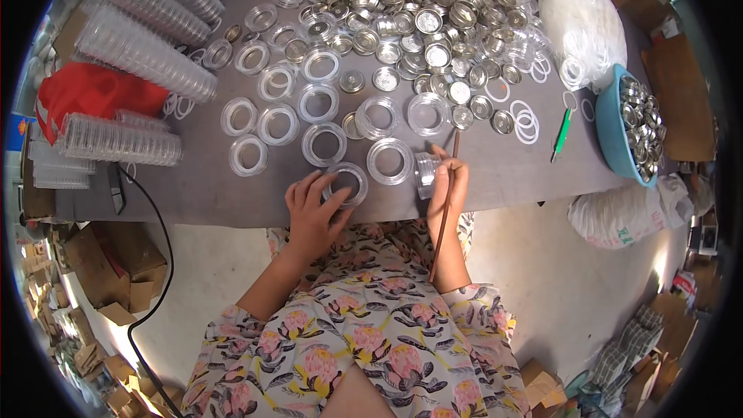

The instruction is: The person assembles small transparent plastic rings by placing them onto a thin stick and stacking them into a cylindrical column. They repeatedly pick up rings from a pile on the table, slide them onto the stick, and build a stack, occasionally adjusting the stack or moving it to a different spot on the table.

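My left hand (311, 215) rests at the table's near edge with its fingers bent and apart. Its fingertips touch the left side of a round clear plastic case (357, 195) lying flat. In my right hand (455, 190) is a thin brown stick (443, 224), slanting from the table down past my wrist. The same hand's fingers also hold a clear plastic case (424, 176) tipped on its side. Just beyond lie more clear round cases (389, 161), several with white rings. Small round metal tins (462, 117) lie near the stick's tip.
Metal tins (428, 22) form a heap at the back. Stacks of clear plastic pieces (143, 50) and a red cloth (97, 93) occupy the left. White rings (526, 125), a green-handled tool (562, 135) and a blue basin (615, 135) of tins are at right. A black cable (164, 248) hangs at left.
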The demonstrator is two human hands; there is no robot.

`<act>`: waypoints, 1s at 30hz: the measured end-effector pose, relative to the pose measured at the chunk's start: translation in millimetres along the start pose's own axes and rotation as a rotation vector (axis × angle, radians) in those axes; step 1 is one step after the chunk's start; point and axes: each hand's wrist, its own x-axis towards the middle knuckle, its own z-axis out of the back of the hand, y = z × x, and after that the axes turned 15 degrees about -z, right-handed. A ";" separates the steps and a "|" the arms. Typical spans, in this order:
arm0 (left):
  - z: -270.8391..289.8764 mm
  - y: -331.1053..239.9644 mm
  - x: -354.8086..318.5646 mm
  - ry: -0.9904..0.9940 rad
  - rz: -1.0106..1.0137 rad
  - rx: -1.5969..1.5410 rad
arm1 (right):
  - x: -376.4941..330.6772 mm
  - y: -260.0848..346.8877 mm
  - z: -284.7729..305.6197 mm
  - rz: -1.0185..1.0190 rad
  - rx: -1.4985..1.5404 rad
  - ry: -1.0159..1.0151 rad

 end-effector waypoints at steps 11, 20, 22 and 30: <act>7.0 33.5 16.4 0.005 -0.252 -0.089 | 1.6 7.0 9.2 0.263 -0.396 -0.156; 45.4 229.4 126.0 -0.331 0.304 0.288 | 4.2 6.1 -0.1 0.291 -0.589 -0.214; 39.7 271.1 136.0 -0.279 0.543 0.246 | 5.5 -1.1 0.8 0.243 -0.503 -0.205; 34.7 239.4 141.4 -0.036 0.488 0.478 | 4.3 2.0 2.3 0.242 -0.584 -0.229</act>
